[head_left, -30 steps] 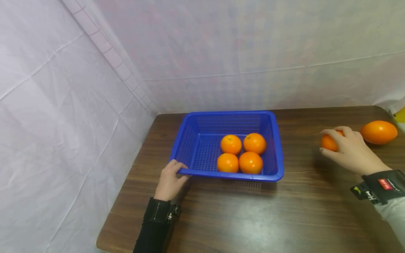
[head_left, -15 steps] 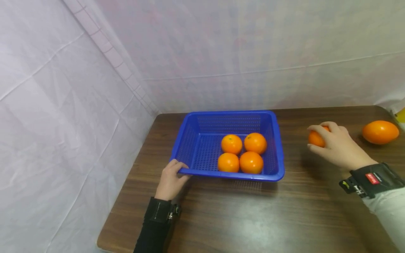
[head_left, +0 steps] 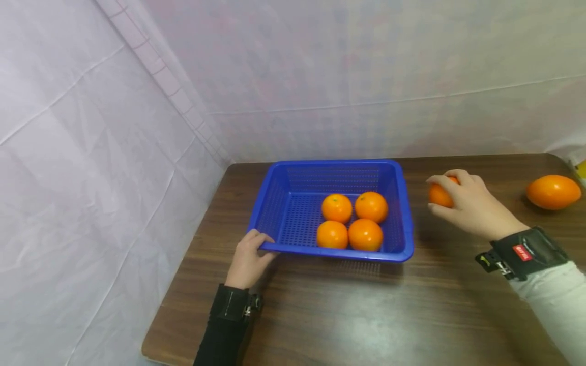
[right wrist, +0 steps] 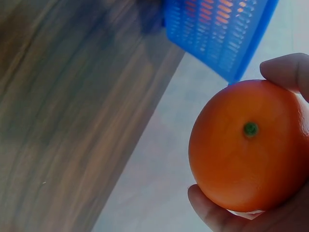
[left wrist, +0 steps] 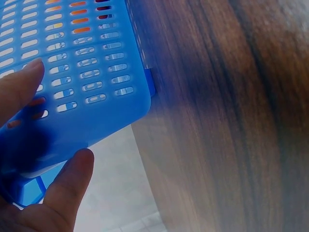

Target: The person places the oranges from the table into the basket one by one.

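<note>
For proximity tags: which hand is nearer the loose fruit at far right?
Right. The right hand, holding an orange, is left of the loose fruit; the left hand is farther left, gripping the blue basket.

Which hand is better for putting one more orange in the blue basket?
Probably the right hand: it holds an orange just right of the blue basket. The left hand is busy gripping the basket's rim.

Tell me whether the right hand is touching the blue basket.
Apart: the head view shows a strip of tabletop between the right hand and the blue basket.
</note>
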Demonstrator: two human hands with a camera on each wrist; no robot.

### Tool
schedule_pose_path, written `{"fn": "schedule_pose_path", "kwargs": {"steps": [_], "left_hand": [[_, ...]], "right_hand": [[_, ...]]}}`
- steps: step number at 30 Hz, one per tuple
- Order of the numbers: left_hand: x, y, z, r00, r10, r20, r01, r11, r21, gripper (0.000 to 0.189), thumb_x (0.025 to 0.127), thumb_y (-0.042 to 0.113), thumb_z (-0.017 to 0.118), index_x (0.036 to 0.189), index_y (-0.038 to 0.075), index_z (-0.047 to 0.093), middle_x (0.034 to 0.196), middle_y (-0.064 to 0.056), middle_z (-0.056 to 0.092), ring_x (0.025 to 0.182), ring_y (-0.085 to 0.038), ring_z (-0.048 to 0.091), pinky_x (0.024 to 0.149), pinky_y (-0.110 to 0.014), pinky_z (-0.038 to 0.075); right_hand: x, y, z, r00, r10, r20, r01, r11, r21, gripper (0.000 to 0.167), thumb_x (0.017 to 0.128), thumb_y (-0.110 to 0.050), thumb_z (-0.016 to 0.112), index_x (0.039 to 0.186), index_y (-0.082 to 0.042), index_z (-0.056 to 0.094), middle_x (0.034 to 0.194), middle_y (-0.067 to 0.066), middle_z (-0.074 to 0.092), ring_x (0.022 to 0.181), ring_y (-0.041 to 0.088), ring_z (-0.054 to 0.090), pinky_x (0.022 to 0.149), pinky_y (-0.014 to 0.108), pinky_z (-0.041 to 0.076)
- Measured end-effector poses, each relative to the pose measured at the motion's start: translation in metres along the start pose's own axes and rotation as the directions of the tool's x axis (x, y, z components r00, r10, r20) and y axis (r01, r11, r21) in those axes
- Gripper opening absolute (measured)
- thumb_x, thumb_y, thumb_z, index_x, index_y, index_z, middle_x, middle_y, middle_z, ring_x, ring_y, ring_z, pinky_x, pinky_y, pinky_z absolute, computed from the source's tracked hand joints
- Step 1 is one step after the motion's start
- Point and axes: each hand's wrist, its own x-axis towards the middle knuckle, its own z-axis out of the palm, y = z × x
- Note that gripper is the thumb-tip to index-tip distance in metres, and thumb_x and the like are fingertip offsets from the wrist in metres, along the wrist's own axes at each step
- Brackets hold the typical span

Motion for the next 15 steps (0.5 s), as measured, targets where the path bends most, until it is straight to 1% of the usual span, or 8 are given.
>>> {"fn": "schedule_pose_path", "kwargs": {"steps": [4,7,12,15], "left_hand": [[-0.001,0.000,0.000,1.000,0.000,0.001,0.000,1.000,0.004,0.017,0.077,0.010,0.085,0.086,0.011,0.070,0.089,-0.002,0.060,0.087,-0.018,0.061,0.079,-0.037,0.053],[-0.001,0.000,0.000,1.000,-0.003,0.001,0.003,1.000,0.005,0.018,0.077,0.010,0.086,0.086,0.011,0.070,0.089,-0.001,0.060,0.087,-0.018,0.061,0.078,-0.037,0.052],[0.000,0.001,0.000,1.000,-0.010,0.007,0.010,1.000,0.010,0.017,0.078,0.011,0.085,0.086,0.012,0.070,0.089,-0.001,0.059,0.085,-0.016,0.059,0.076,-0.035,0.051],[0.000,0.001,0.000,1.000,-0.010,0.008,0.009,1.000,0.009,0.016,0.078,0.010,0.085,0.086,0.012,0.070,0.088,-0.001,0.058,0.083,-0.016,0.058,0.075,-0.034,0.050]], "right_hand": [[0.005,-0.011,-0.002,1.000,-0.006,0.018,0.006,1.000,-0.002,0.055,0.091,-0.028,0.074,0.138,-0.010,0.052,0.136,0.029,0.041,0.114,0.055,0.039,0.085,0.063,0.043],[0.008,-0.018,-0.003,1.000,-0.022,0.008,0.022,1.000,-0.001,0.053,0.090,-0.027,0.074,0.137,-0.012,0.054,0.135,0.026,0.043,0.114,0.053,0.039,0.083,0.062,0.045],[0.016,-0.029,-0.005,0.997,-0.073,-0.016,0.073,0.997,0.000,0.050,0.088,-0.026,0.076,0.133,-0.013,0.057,0.130,0.025,0.046,0.111,0.051,0.042,0.084,0.061,0.044],[0.021,-0.037,-0.007,0.996,-0.092,-0.008,0.092,0.996,-0.005,0.049,0.088,-0.026,0.076,0.132,-0.013,0.057,0.129,0.026,0.047,0.111,0.051,0.043,0.085,0.060,0.043]]}}
